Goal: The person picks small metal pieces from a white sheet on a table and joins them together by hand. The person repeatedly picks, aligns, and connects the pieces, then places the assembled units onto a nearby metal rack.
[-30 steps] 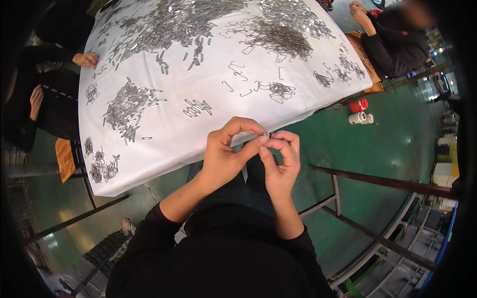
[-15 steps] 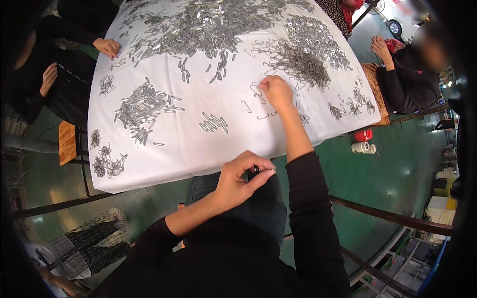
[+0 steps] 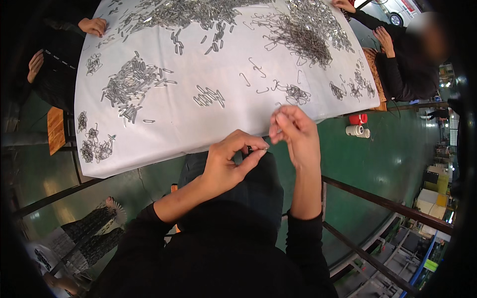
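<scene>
My left hand [image 3: 226, 161] is closed in a pinch in front of the table's near edge. A tiny shiny bit shows at its fingertips, too small to name, and something dark shows behind the fingers. Up and to the right, my right hand [image 3: 298, 130] has its thumb and fingers pressed together, with a thin wire hook [image 3: 278, 104] poking out above them. Just beyond it lie a tangled bunch of wire hooks [image 3: 297, 94] and a few loose hooks [image 3: 256, 67]. A small group of flat metal strips [image 3: 209, 97] sits nearby on the white table cover [image 3: 184, 131].
Heaps of metal strips [image 3: 131, 82] and a dense pile of wire hooks [image 3: 308, 42] cover parts of the table. Small hook bunches [image 3: 97, 146] lie at the near left corner. Co-workers' hands [image 3: 93, 27] are at both sides. White containers [image 3: 355, 130] stand on the green floor.
My right hand has drawn back from the loose hooks toward my left hand, now with a wire hook in it. My left hand stays pinched, slightly higher in view.
</scene>
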